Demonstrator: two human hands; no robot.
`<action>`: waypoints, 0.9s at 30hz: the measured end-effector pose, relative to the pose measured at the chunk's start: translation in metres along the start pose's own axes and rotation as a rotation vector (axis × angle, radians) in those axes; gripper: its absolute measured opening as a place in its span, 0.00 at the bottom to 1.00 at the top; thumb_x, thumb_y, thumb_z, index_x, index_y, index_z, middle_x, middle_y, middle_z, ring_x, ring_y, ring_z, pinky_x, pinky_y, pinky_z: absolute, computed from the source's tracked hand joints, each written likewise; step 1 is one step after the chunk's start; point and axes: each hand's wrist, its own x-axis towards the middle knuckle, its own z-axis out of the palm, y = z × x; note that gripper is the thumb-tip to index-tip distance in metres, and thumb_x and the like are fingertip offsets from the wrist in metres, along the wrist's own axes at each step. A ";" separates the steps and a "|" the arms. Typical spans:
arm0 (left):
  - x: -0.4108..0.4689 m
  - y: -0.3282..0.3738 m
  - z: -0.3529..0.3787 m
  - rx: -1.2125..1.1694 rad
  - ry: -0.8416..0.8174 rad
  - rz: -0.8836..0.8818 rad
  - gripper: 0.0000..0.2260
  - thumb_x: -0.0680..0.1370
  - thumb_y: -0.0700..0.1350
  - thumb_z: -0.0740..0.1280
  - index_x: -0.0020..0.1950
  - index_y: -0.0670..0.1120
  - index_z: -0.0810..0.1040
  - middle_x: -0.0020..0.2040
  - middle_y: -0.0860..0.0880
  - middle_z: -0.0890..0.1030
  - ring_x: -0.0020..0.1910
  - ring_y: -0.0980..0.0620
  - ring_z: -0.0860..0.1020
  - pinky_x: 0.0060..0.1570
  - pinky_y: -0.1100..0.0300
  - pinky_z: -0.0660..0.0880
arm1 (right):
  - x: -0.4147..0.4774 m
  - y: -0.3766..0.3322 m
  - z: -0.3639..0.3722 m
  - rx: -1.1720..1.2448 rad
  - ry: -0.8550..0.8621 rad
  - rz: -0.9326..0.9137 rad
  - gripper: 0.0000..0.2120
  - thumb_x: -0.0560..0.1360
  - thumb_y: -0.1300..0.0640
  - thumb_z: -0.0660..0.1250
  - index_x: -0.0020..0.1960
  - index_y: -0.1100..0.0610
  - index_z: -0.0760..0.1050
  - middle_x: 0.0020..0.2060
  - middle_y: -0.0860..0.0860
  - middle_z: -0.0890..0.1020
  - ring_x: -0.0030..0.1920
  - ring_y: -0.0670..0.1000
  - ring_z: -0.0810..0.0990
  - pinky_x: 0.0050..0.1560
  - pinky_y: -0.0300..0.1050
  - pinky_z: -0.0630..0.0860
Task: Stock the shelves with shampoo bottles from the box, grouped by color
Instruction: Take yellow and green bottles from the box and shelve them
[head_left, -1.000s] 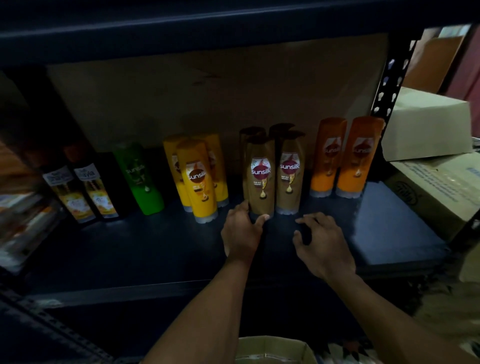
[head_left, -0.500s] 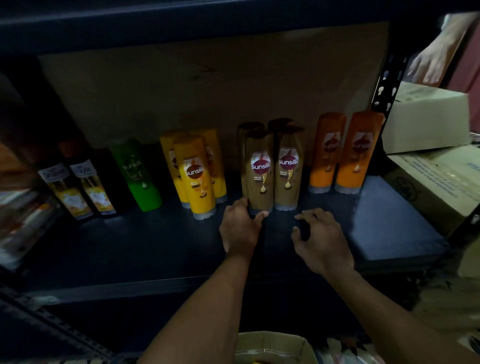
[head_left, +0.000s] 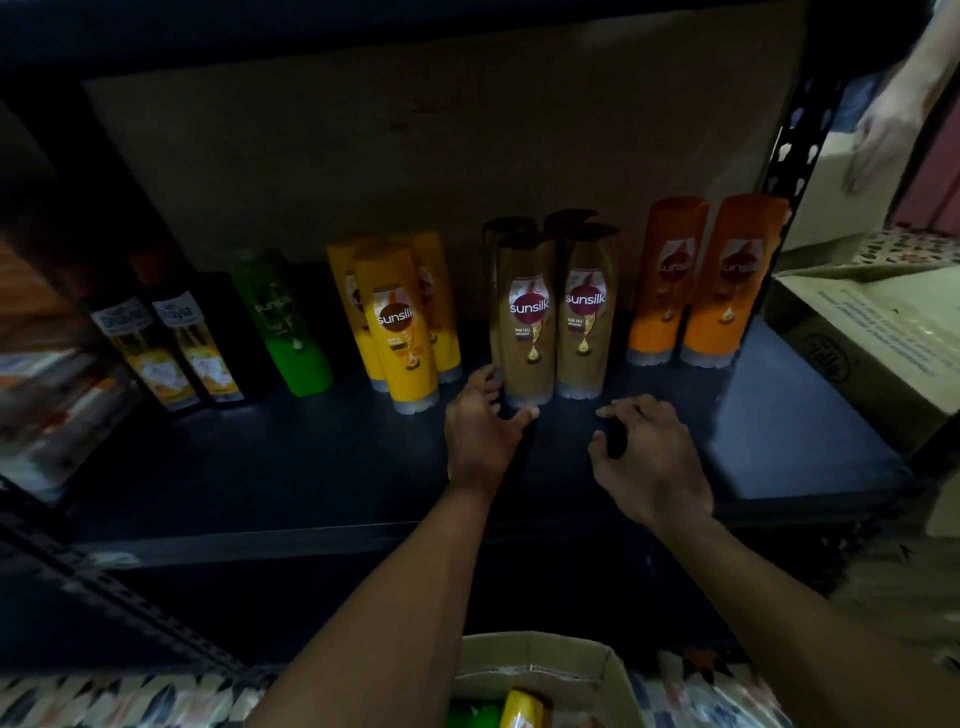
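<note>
Pretty dim in here, what light there is lands mostly on the middle of the dark shelf board (head_left: 779, 415). A big cardboard sheet (head_left: 441, 130) stands in as the back wall. On the right there's a perforated metal upright (head_left: 795, 150) (black, slotted holes), with stacked cardboard cartons (head_left: 883, 364) just beside it. The floor (head_left: 130, 701) has a busy patterned covering.

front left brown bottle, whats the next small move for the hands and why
Probably let go with the left hand: the front left brown bottle it grips at the base stands upright beside its brown neighbours. The right hand holds nothing, and the box below shows a yellow bottle to fetch.
</note>
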 end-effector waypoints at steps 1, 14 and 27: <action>-0.002 0.000 -0.003 -0.020 -0.009 -0.007 0.36 0.69 0.40 0.82 0.73 0.40 0.73 0.64 0.42 0.82 0.62 0.49 0.80 0.60 0.58 0.79 | 0.000 0.000 -0.001 0.001 -0.005 0.001 0.17 0.79 0.49 0.65 0.65 0.53 0.77 0.62 0.49 0.75 0.65 0.51 0.69 0.66 0.48 0.67; -0.150 0.001 -0.075 0.042 0.131 0.330 0.12 0.77 0.37 0.74 0.61 0.42 0.82 0.57 0.48 0.82 0.57 0.49 0.79 0.58 0.57 0.76 | -0.063 -0.019 -0.011 0.208 0.228 -0.203 0.18 0.74 0.62 0.67 0.64 0.54 0.74 0.57 0.53 0.76 0.59 0.57 0.73 0.57 0.58 0.73; -0.298 -0.194 -0.099 0.247 -0.225 -0.345 0.14 0.76 0.36 0.74 0.60 0.46 0.81 0.58 0.46 0.81 0.53 0.51 0.80 0.52 0.55 0.79 | -0.265 0.027 0.142 0.309 -0.366 0.106 0.19 0.72 0.58 0.64 0.58 0.40 0.71 0.54 0.42 0.73 0.57 0.48 0.76 0.57 0.57 0.77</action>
